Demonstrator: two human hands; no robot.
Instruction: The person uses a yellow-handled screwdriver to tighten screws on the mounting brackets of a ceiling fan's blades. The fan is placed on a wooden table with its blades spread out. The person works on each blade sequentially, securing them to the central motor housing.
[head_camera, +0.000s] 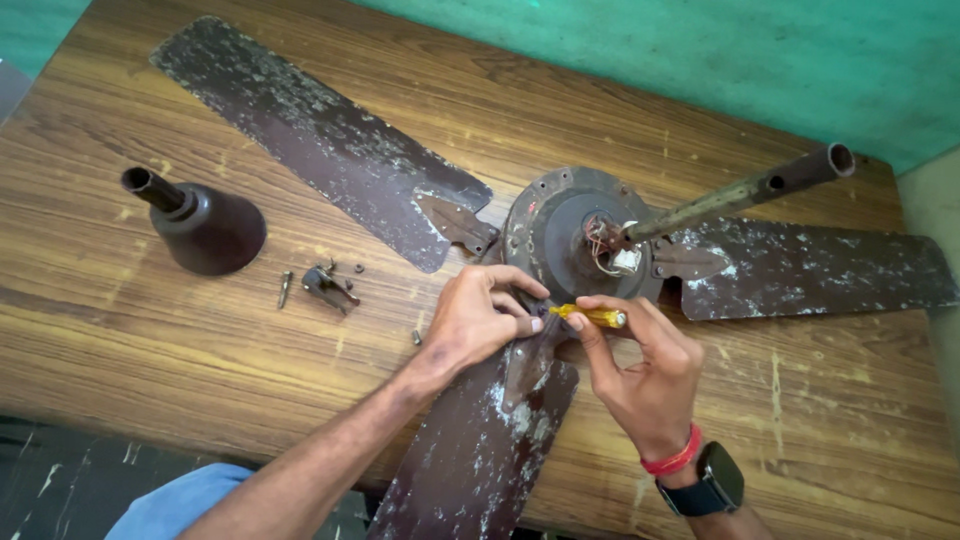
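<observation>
Yellow screwdriver (590, 316) pinched in right hand (645, 375) grip, left hand (478, 318) fingers closed at its tip

— Where does the head view look from?
— Above the wooden table (150, 330), steeply down, close in. Near edge at six o'clock, green wall (760, 60) at twelve.
— Any second view?
— Only this one.

Worn wooden table (150, 340) with streaky brown grain and scratches, fills most of view. Teal-green painted wall (700, 50) behind it, scuffed. Dark floor (60, 480) with pale marks at lower left. Even daylight.
</observation>
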